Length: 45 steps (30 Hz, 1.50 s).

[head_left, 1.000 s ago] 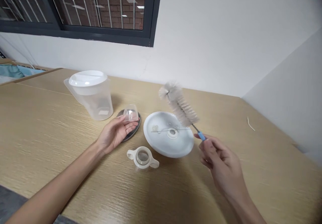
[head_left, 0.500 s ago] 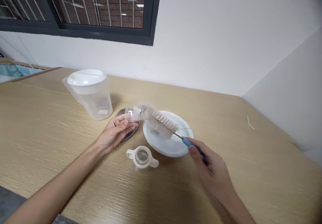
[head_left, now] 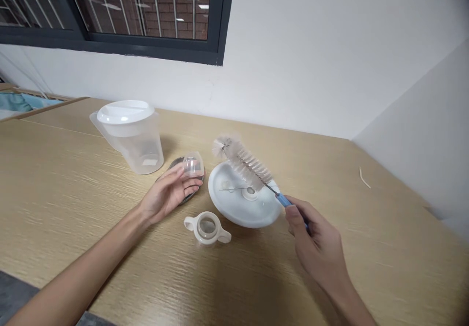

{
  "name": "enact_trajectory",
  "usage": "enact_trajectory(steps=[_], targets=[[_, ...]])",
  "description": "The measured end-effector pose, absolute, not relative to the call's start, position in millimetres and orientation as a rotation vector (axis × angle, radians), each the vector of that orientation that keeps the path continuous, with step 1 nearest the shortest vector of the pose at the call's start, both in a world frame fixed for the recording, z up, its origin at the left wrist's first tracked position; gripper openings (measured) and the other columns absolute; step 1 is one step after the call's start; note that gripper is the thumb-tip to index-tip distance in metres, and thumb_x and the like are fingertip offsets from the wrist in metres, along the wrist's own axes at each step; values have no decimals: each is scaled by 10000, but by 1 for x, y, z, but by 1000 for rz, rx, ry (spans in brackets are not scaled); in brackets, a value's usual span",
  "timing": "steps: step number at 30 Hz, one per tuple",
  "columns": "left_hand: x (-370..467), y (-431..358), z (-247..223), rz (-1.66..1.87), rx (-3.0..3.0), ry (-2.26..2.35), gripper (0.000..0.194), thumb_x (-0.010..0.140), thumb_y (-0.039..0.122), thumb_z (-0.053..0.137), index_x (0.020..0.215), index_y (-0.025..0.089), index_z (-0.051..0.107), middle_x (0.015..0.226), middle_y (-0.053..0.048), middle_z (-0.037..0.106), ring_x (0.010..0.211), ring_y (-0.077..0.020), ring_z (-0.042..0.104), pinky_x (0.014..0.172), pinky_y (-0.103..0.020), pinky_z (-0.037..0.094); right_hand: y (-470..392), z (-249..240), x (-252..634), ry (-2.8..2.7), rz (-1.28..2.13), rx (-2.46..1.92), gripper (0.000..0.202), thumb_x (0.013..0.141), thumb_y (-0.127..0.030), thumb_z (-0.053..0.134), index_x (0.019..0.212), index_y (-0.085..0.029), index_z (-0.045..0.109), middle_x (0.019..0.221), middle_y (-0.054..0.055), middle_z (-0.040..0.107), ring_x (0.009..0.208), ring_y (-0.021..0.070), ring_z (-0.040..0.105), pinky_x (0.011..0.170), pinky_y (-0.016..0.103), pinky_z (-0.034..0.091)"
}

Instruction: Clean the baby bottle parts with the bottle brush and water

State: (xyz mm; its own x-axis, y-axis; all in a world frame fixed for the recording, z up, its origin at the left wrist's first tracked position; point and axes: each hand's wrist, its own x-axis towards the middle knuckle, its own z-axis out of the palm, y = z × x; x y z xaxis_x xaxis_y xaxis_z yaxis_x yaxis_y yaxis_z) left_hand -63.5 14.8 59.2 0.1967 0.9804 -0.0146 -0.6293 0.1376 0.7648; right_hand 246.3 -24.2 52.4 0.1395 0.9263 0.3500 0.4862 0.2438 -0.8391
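Note:
My left hand (head_left: 170,189) holds a small clear plastic cap (head_left: 193,165) between thumb and fingers, its open side turned toward the right. Beneath that hand lies a dark round metal dish (head_left: 187,199), partly covered by it. My right hand (head_left: 315,233) grips the blue handle of a bottle brush (head_left: 251,167) with pale bristles. The brush points up and left over a white bowl (head_left: 234,213), apart from the cap. In the bowl are a thin wire-like piece and a small round part. Nearer to me stands a small clear bottle with a white two-handled collar (head_left: 207,228).
A translucent lidded pitcher (head_left: 134,140) stands at the back left of the wooden table (head_left: 146,277). A thin pale strip (head_left: 364,177) lies at the right. Behind the table are a white wall and a barred window (head_left: 146,9).
The brush head has come out of the cap and moved right and slightly up with my right hand. My left hand has tilted the cap more upright.

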Motion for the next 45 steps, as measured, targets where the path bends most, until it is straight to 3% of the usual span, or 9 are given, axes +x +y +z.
enact_trajectory(steps=[6,9,13,25,34,40,45], targets=[[-64,15,65,1185,641,469,468,903,353,730,1292,104,654,1047,-158,758,877,-226,743,854,-324,610,-21,49,252,-1535,536,-1384,486,979,-623,557,1097,-204,771,590,-33,503,509,120,422,467,246,353],[-65,16,65,1180,629,457,427,917,375,714,1236,96,663,1006,-145,751,846,-213,730,835,-311,602,-19,46,255,-1602,521,-1337,467,980,-601,570,1103,-199,772,567,-40,475,488,118,409,442,241,332],[-65,16,65,1185,617,478,339,973,399,659,1132,102,689,992,-142,757,793,-180,715,774,-263,591,-21,48,254,-1563,550,-1352,467,980,-602,575,1105,-196,771,591,-30,503,507,118,415,459,243,345],[-61,17,67,1177,578,469,323,1033,400,579,1122,118,710,895,-129,749,736,-162,708,748,-251,596,-22,49,253,-1558,565,-1350,478,983,-615,561,1098,-202,771,590,-25,517,496,121,426,447,243,347],[-60,16,64,1165,615,502,254,994,410,652,1039,164,696,931,-122,756,771,-185,726,780,-275,603,-21,42,260,-1708,541,-1237,389,1008,-529,567,1129,-223,775,673,1,635,513,121,498,445,231,413],[-59,15,61,1180,652,513,310,994,406,658,1182,161,687,977,-129,756,831,-193,736,816,-295,611,-21,46,254,-1702,467,-1343,390,1005,-533,566,1134,-228,773,808,29,738,531,127,519,447,240,414],[-59,14,62,1206,677,551,334,968,325,702,1247,141,697,1113,-161,777,912,-214,768,895,-317,627,-23,51,249,-1580,434,-1374,439,1005,-570,547,1110,-198,755,779,29,707,556,131,527,485,246,430]])
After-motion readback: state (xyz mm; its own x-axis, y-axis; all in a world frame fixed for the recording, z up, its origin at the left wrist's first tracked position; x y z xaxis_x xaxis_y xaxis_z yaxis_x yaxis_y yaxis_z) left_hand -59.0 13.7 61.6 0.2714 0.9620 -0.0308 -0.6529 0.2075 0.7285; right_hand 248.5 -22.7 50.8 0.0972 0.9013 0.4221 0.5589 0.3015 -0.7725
